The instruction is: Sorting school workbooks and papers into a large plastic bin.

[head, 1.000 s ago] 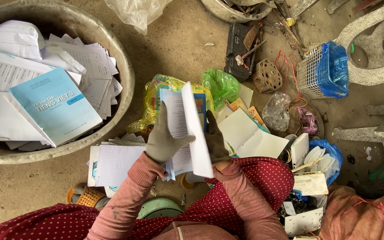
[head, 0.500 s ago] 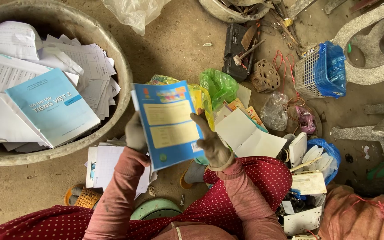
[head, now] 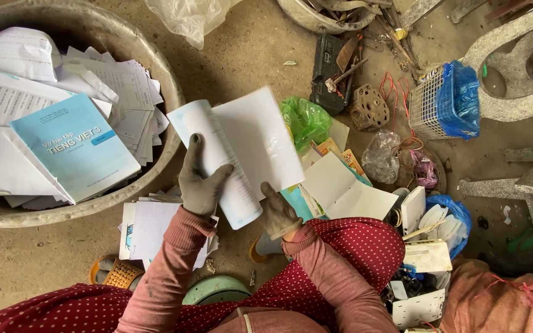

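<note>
Head view: a thin booklet (head: 239, 154) lies open at frame centre, white pages up, pale blue cover edge showing. Its spine runs upper left to lower right. Gloved left hand (head: 202, 182) and right hand (head: 277, 213) each clasp an edge.

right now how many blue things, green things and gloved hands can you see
blue things: 3 (book in basin, bag in basket, bag by papers)
green things: 1 (plastic bag)
gloved hands: 2 (left hand, right hand)
total: 6
</note>
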